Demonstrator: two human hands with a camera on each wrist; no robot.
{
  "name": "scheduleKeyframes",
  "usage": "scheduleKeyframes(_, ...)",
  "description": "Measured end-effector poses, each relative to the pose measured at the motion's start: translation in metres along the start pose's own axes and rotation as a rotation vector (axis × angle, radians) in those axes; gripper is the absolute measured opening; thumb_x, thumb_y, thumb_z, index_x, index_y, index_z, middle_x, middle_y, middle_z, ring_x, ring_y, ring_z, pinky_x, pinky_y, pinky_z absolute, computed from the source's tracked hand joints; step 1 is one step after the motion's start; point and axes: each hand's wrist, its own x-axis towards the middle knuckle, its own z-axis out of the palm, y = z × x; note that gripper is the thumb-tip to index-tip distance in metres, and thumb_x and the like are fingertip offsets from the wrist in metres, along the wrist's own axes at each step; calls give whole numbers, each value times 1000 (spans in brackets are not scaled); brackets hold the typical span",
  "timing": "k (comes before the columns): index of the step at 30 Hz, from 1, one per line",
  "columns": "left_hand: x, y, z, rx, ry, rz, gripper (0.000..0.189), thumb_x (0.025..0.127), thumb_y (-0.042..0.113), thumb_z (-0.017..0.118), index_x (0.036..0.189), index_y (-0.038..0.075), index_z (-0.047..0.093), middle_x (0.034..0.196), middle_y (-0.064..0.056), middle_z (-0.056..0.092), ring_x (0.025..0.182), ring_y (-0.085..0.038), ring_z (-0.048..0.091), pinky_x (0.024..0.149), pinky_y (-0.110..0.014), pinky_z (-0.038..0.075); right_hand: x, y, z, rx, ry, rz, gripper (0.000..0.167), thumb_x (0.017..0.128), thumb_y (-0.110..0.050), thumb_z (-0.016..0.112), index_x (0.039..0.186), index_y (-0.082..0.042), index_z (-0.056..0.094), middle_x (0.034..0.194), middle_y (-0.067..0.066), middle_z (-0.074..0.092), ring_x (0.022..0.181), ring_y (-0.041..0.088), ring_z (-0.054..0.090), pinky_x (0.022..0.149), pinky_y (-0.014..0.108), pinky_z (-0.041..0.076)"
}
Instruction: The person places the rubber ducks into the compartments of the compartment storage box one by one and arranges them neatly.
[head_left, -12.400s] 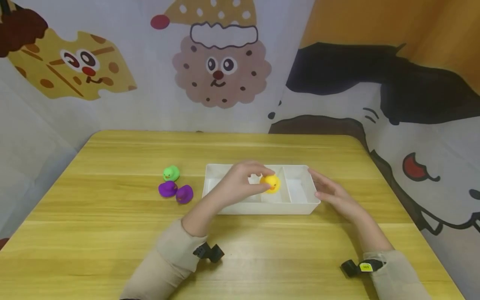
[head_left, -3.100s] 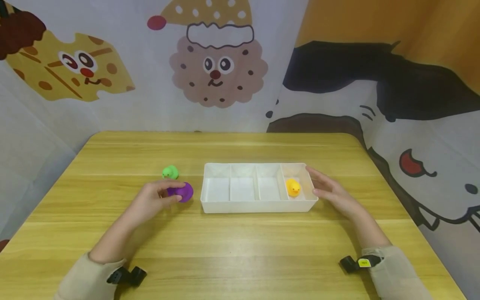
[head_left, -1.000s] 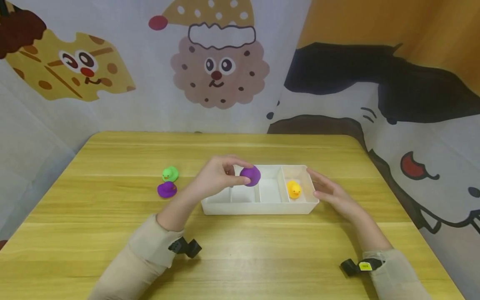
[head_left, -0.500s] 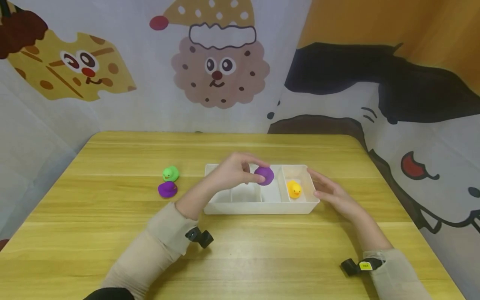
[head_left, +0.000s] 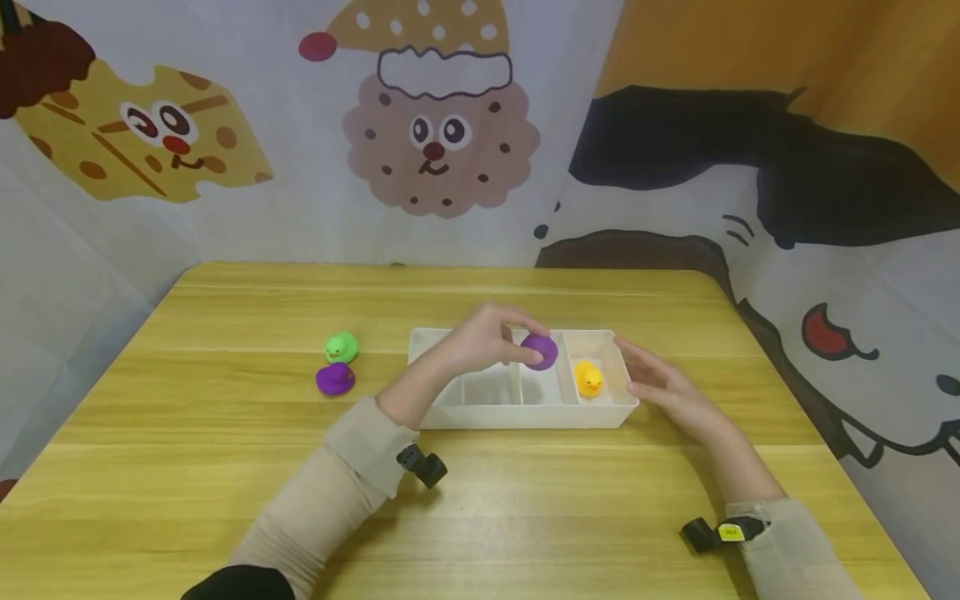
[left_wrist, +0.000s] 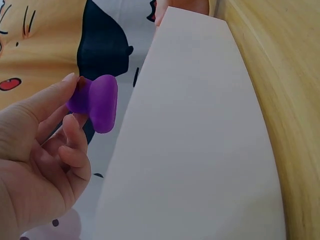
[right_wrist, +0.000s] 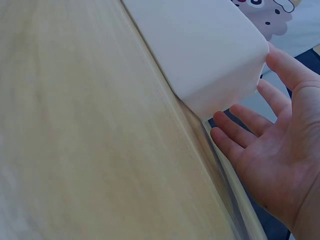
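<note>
My left hand [head_left: 483, 343] pinches a purple rubber duck [head_left: 539, 352] between thumb and fingers. The duck is held over the third compartment from the left of a white divided box [head_left: 525, 417]. In the left wrist view, the purple duck [left_wrist: 103, 105] shows its flat base, raised above the box's rim. A yellow rubber duck [head_left: 588, 380] sits in the rightmost compartment. At the box's right end my right hand [head_left: 663, 387] rests its thumb and forefinger against the corners. The right wrist view shows the other fingers of that hand [right_wrist: 272, 132] loosely spread beside the end wall.
A green rubber duck [head_left: 342, 347] and another purple duck [head_left: 335, 379] stand close together on the wooden table [head_left: 525, 517], left of the box. A cartoon-printed cloth [head_left: 285, 225] hangs behind the table.
The left hand has picked up one purple duck from the table and carried it right, over the box. Earlier, it brought the yellow duck to the rightmost compartment. The right hand stays put.
</note>
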Motion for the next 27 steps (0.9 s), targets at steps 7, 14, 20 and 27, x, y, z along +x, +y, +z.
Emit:
scheduleKeyframes(7, 6, -6, 1, 18, 6, -23, 28, 81, 14, 79, 108, 15, 73, 116, 1, 65, 65, -43, 55, 71, -48, 53, 0, 0, -1, 0, -2, -3, 63, 96, -9, 54, 153, -17, 25, 156, 15, 20, 138, 40, 22, 107, 62, 15)
scheduleKeyframes(14, 12, -13, 6, 69, 3, -40, 34, 78, 20, 81, 111, 13, 73, 113, 3, 66, 72, -16, 57, 65, -30, 52, 0, 1, -1, -7, -1, -9, 64, 96, -9, 54, 153, -16, 25, 156, 15, 21, 137, 41, 23, 106, 63, 15)
scheduleKeyframes(20, 14, -19, 12, 104, -3, -51, 34, 77, 19, 82, 110, 13, 73, 114, 1, 66, 107, -21, 57, 84, -36, 49, 0, 2, -1, -13, -1, -14, 63, 96, -9, 54, 152, -16, 26, 156, 15, 21, 137, 41, 24, 106, 63, 16)
scheduleKeyframes(27, 16, -23, 16, 132, -23, -46, 35, 76, 17, 83, 109, 12, 73, 110, 1, 68, 111, -23, 56, 95, -42, 43, 0, 0, 0, -11, 2, -10, 64, 96, -9, 54, 152, -16, 26, 156, 15, 20, 137, 41, 23, 106, 63, 15)
